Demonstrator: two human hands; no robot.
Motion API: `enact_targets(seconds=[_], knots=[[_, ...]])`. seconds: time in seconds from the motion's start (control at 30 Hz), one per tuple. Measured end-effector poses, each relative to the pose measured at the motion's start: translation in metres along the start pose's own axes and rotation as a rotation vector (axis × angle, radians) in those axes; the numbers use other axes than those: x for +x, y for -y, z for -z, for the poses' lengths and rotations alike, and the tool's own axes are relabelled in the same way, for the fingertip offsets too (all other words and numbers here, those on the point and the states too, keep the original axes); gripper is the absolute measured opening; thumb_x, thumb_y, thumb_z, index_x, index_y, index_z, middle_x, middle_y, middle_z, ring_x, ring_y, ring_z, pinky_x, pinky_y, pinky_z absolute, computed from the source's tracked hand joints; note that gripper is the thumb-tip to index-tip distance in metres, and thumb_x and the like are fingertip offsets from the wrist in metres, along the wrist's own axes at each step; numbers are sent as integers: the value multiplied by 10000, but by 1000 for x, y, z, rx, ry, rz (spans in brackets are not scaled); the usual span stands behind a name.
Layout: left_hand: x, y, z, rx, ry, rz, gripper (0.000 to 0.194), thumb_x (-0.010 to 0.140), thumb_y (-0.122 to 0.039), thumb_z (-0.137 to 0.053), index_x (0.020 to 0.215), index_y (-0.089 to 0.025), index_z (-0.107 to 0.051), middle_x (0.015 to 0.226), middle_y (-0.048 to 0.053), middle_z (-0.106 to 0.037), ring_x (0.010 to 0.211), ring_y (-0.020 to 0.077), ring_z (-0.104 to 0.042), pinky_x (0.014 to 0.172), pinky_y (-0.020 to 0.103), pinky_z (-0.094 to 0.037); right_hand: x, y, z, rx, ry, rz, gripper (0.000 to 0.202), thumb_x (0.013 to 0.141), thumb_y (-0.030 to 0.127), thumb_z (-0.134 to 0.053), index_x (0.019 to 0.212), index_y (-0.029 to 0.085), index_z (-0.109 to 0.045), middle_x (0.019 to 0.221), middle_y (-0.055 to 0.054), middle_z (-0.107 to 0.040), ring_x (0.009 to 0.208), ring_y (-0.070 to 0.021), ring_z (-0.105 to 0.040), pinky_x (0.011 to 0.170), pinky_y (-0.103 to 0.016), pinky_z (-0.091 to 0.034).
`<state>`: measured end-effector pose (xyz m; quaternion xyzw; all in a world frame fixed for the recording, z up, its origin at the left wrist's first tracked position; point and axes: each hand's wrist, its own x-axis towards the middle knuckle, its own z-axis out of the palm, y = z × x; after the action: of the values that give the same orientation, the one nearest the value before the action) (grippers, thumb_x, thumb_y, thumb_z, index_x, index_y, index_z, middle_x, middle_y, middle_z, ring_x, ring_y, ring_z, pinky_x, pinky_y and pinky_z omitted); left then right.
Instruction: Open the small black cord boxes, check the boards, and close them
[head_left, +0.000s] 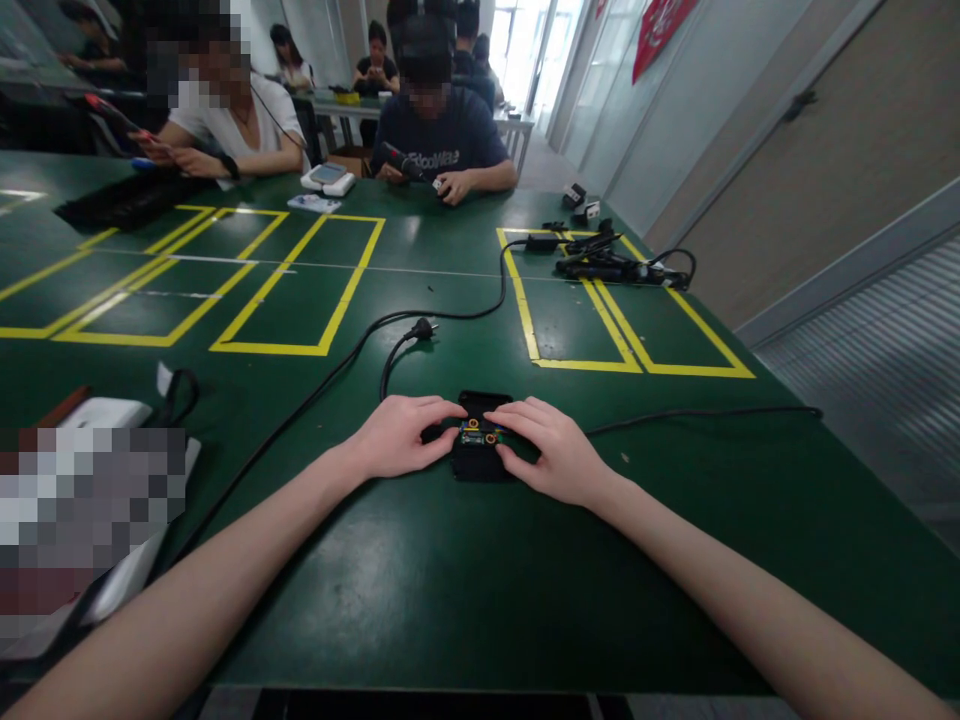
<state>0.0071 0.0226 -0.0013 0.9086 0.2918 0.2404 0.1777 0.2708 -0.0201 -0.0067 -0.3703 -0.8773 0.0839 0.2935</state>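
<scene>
Left hand (405,435) and right hand (561,452) at circuit board (472,438), black case (484,466) on table (450,590). Fingers (448,411) at board's ends; cannot tell whether clamped.

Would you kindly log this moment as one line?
left hand: circuit board, left edge; right hand: its right edge; black casing: on table

The single head-worn view looks from above the near edge of the glossy dark-green table (420,590), forward and down toward the far edge. It is wide: the near edge crosses the bottom, the right edge slants away to the far-right corner, and a person in a dark-blue shirt (450,140) shows beyond the far edge. The open black rectangular case (484,466), closer to the near edge, sits about mid-frame. Two bare forearms (247,545), nearest the lens, enter from below.
</scene>
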Motion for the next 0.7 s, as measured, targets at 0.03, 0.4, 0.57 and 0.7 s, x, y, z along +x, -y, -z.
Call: enact_targets(seconds=[0.03,0.4,0.57,0.7], knots=[[-1,-1,0,0,2,-1,273,991,-283,-533,1171,-183,-712,985,46,-786,739,144,-728,681,237,-539,0,1,0,0,0,7,343,948,203,-587,1277,208,-683,1153,-131,-755,943,-276,-696,820,-467,-619],[-4,0,4,57,10,21,320,1068,-341,-472,1221,-192,-710,998,62,-760,808,164,-729,766,268,-580,-1,3,2,39,-12,0,364,1008,229,-535,1361,247,-625,1324,-133,-695,1155,-282,-690,995,-496,-595],[-4,4,5,88,-3,9,317,1083,-371,-468,1211,-204,-704,1000,53,-747,791,157,-719,732,254,-563,-3,-9,13,-17,5,-96,178,980,208,-552,1114,212,-669,1017,-104,-717,914,-241,-703,784,-377,-602],[-3,6,9,118,-2,-2,339,1085,-392,-453,1202,-194,-702,986,50,-741,777,151,-706,699,243,-540,-4,-21,18,-25,80,-47,149,1019,261,-538,967,218,-670,817,-52,-682,762,-205,-667,689,-328,-546]])
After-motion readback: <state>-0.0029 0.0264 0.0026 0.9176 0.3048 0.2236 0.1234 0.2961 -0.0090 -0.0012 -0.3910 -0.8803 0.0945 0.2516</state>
